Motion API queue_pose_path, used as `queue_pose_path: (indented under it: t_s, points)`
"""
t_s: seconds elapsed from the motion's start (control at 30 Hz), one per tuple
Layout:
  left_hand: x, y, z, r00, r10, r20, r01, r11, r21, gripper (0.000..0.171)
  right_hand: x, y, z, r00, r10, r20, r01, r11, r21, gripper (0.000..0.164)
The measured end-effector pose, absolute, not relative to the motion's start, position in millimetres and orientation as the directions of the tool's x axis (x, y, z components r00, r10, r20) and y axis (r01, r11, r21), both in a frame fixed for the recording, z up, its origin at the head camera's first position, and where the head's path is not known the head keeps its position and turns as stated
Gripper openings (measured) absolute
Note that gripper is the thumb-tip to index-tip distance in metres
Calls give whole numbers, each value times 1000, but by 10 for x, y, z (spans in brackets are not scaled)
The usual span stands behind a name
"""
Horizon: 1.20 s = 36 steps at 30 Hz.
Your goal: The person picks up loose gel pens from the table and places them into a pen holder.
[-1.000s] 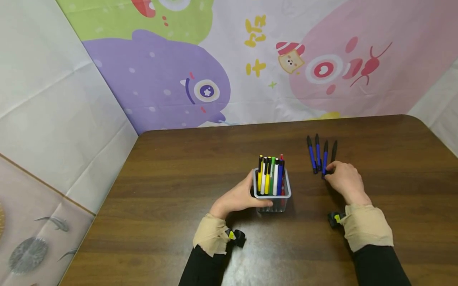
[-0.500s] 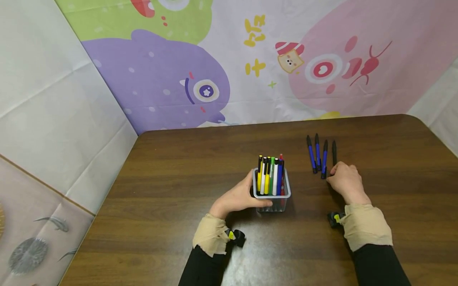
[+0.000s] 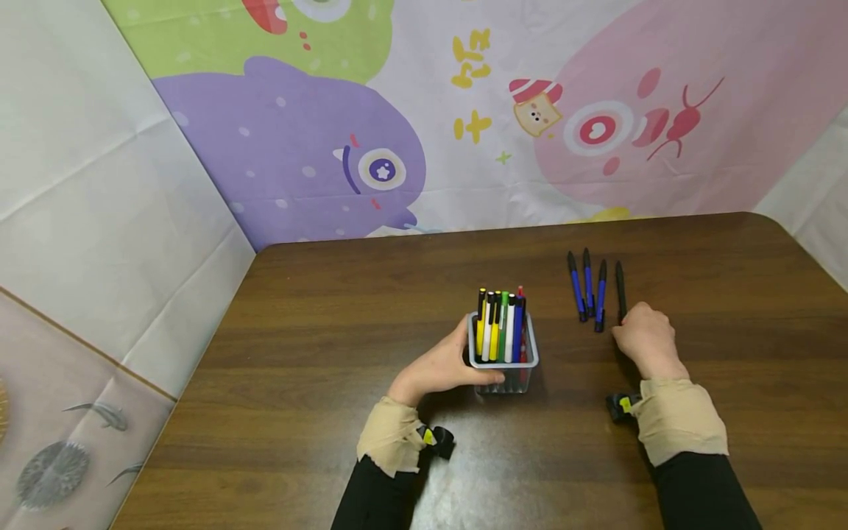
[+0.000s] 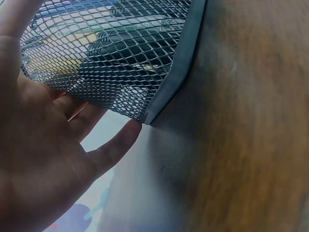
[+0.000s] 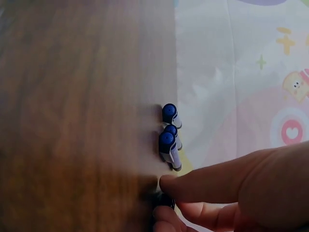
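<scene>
My left hand grips a mesh pen holder from its left side, thumb across the near face. The left wrist view shows the fingers round the dark mesh wall. Yellow, white, green, blue and red pens stand upright in the holder. To the right, my right hand pinches the near end of a black pen lying on the table; that end is partly hidden by the fingers. Left of it lie several blue pens with dark tips, side by side, their blue ends facing the right wrist camera.
The brown wooden table reaches back to a cartoon-print cloth. A white cloth hangs at the left. Small black wrist cameras sit at both cuffs.
My right hand has shifted slightly right and down, away from the nearest blue pen, with its fingers at the black pen's end. The left hand and pen holder stay put.
</scene>
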<state>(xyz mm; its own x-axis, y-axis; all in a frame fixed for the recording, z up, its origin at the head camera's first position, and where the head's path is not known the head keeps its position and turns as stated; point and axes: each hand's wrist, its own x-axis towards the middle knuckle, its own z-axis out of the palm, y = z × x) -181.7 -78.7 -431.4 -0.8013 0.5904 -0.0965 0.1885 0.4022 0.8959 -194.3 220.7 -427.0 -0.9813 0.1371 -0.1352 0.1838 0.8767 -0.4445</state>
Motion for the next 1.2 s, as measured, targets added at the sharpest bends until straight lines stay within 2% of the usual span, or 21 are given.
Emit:
queue_pose_path:
  t_s: [0.1, 0.33, 0.47, 0.7, 0.9, 1.03, 1.2]
  points:
    - [-1820, -783, -4314, -802, 587, -107, 181, 410, 894, 90, -1944, 2206, -4265, -980, 145, -133, 190, 878, -440, 22]
    - [-1839, -788, -4357, -806, 585, -94, 191, 407, 893, 90, -1939, 2176, -4242, -963, 193, -186, 257, 863, -435, 44]
    - [-1844, -788, -4363, -805, 588, -78, 203, 398, 895, 91, -1930, 2160, -4211, -963, 231, -141, 270, 852, -448, 44]
    - [-1848, -783, -4357, -810, 582, -78, 206, 406, 890, 91, -1890, 2133, -4111, -961, 276, -3, 246, 849, -468, 38]
    - [-1852, -786, -4368, -807, 586, -71, 213, 402, 891, 90, -1848, 2089, -4028, -929, 335, 158, 211, 829, -518, 33]
    - [-1851, -787, -4369, -806, 588, -71, 211, 397, 893, 91, -1837, 2032, -3975, -893, 369, 259, 173, 811, -559, 27]
    - [-1847, -785, -4363, -808, 584, -82, 203, 406, 891, 91, -1822, 1967, -3920, -816, 403, 414, 95, 801, -592, 22]
